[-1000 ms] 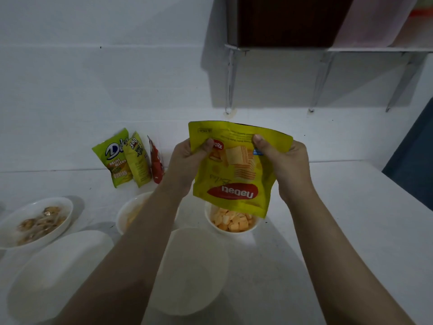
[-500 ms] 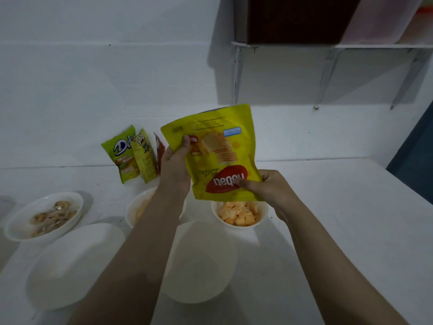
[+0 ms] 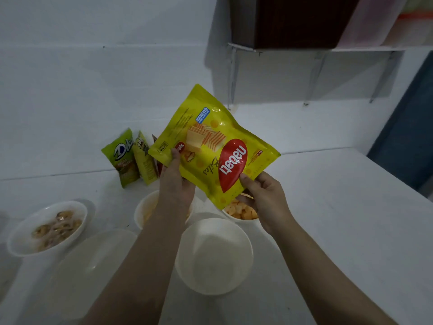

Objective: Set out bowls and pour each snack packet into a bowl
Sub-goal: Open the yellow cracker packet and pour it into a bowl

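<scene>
1. Yellow snack packet (image 3: 212, 148) hangs tilted at mid-frame, its lower corner over the wafer-filled bowl (image 3: 242, 213).
2. Left hand (image 3: 177, 184) pinches its left edge; right hand (image 3: 263, 199) pinches the lower edge.
3. Empty bowl (image 3: 214, 253) sits below; another bowl (image 3: 48, 227) holds snacks at far left.
4. White table (image 3: 339, 219) lies bare at right.

The Nabati Bites packet (image 3: 210, 148) is bright yellow with paler yellow spots, a red oval bearing white lettering, a small blue label near one edge, and a picture of cream-and-orange layered wafers. Against the white wall (image 3: 93, 90) stands a green Deka packet (image 3: 121, 158) with white lettering, and an olive-yellow packet (image 3: 145, 160) beside it. The bowls are white; one (image 3: 243, 213) holds orange-yellow cubes, another (image 3: 46, 227) golden-brown pieces. The table (image 3: 328, 219) is white.
</scene>
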`<act>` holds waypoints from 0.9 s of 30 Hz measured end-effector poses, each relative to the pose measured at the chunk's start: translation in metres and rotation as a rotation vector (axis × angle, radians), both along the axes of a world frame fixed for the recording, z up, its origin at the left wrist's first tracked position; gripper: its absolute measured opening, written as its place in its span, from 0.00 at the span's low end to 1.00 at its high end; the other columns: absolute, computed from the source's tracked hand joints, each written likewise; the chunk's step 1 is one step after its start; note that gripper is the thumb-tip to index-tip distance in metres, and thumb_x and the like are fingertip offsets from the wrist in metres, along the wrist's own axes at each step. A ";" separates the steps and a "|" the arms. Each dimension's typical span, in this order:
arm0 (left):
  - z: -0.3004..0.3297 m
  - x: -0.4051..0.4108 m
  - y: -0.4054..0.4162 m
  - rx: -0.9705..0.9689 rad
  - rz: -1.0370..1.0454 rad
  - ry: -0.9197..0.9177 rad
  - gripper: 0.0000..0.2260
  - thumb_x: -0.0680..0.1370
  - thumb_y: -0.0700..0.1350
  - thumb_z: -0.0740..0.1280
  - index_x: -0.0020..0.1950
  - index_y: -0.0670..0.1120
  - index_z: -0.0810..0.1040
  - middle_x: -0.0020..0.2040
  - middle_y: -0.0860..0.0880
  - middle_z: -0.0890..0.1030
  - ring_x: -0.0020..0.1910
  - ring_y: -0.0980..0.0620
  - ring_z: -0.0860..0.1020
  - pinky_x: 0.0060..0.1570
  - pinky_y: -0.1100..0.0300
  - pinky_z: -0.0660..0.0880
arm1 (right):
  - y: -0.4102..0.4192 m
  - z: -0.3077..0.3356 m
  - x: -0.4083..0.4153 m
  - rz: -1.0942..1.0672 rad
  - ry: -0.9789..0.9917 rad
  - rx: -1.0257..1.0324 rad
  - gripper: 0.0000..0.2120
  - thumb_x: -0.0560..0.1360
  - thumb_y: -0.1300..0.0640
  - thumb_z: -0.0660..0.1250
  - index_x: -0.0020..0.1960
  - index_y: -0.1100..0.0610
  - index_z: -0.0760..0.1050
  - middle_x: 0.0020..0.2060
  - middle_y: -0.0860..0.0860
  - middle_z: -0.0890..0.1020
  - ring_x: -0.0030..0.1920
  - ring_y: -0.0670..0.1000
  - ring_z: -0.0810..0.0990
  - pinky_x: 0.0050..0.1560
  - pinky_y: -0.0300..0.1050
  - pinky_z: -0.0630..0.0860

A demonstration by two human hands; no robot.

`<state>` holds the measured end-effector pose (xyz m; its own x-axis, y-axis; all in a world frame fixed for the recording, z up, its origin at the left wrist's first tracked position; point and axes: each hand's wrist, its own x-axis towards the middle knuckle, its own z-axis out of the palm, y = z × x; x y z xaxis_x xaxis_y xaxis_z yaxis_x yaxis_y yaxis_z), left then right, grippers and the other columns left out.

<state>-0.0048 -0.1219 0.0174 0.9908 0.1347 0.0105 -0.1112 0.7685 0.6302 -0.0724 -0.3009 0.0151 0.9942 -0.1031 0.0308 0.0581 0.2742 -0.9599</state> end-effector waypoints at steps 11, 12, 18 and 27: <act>-0.007 -0.058 -0.076 0.264 -0.472 0.084 0.16 0.79 0.58 0.62 0.61 0.49 0.74 0.48 0.52 0.82 0.43 0.53 0.79 0.35 0.60 0.75 | -0.057 -0.009 -0.095 -0.564 -0.095 0.028 0.06 0.79 0.62 0.66 0.48 0.61 0.83 0.40 0.55 0.86 0.41 0.53 0.85 0.41 0.45 0.82; -0.010 -0.067 -0.089 0.248 -0.532 0.099 0.16 0.78 0.58 0.63 0.59 0.49 0.74 0.48 0.51 0.79 0.41 0.54 0.76 0.35 0.61 0.73 | -0.067 -0.012 -0.110 -0.613 -0.091 0.032 0.06 0.79 0.62 0.66 0.48 0.60 0.83 0.40 0.55 0.86 0.41 0.53 0.85 0.41 0.46 0.82; -0.026 -0.125 -0.171 0.272 -0.811 0.127 0.10 0.81 0.52 0.62 0.43 0.49 0.73 0.35 0.54 0.74 0.33 0.55 0.69 0.36 0.61 0.66 | -0.116 -0.035 -0.206 -0.906 -0.038 0.068 0.05 0.79 0.62 0.66 0.48 0.58 0.82 0.39 0.51 0.86 0.40 0.50 0.85 0.41 0.45 0.82; -0.067 -0.233 -0.304 0.398 -1.155 0.125 0.11 0.83 0.44 0.58 0.40 0.48 0.72 0.33 0.53 0.74 0.31 0.55 0.68 0.35 0.60 0.63 | -0.191 -0.088 -0.358 -1.297 0.107 0.146 0.07 0.79 0.61 0.67 0.53 0.61 0.82 0.46 0.58 0.86 0.46 0.56 0.85 0.45 0.50 0.82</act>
<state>-0.2379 -0.4259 -0.0497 0.5232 -0.8137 -0.2532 0.5853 0.1271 0.8008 -0.4308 -0.4918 -0.0726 0.1667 -0.9768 -0.1346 0.2829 0.1782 -0.9425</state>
